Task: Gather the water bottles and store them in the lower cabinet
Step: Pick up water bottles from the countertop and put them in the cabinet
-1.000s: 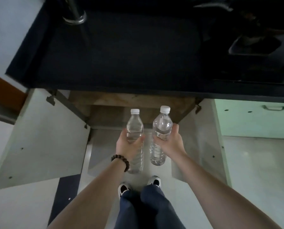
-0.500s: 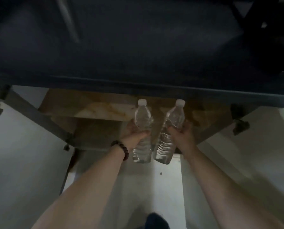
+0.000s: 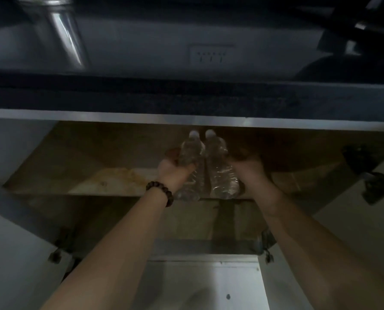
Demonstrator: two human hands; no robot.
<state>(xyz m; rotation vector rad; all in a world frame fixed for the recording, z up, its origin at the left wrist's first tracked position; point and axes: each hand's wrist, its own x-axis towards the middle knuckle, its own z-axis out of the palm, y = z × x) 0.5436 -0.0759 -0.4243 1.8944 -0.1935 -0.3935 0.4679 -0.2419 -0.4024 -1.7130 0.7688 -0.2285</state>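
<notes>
Head view: my left hand [image 3: 175, 173] is wrapped around the left bottle [image 3: 192, 166], fingers closed about its middle. My right hand [image 3: 250, 171] grips the right bottle [image 3: 220, 168] the same way, from its outer side. Both bottles are clear, white-capped, and stand side by side, touching or very nearly so; blur prevents a firmer finding. Their caps sit just under the cabinet's top rail [image 3: 119, 116]. Their bases are at the front edge of the shelf [image 3: 110, 182]; whether they rest on it or hang just above it cannot be told. A bead bracelet [image 3: 160, 193] is on my left wrist. The cabinet doors stand open to either side, hinges [image 3: 378, 186] visible at right.

Assessment: the step in hand is setting both bottles onto the shelf. To do it well, I should keep the caps clear of the rail, carry the bases fully past the shelf lip, and set them down flat. I should release only once both stand steady. The shelf surface looks stained and uneven in tone, so a wobble is possible.
</notes>
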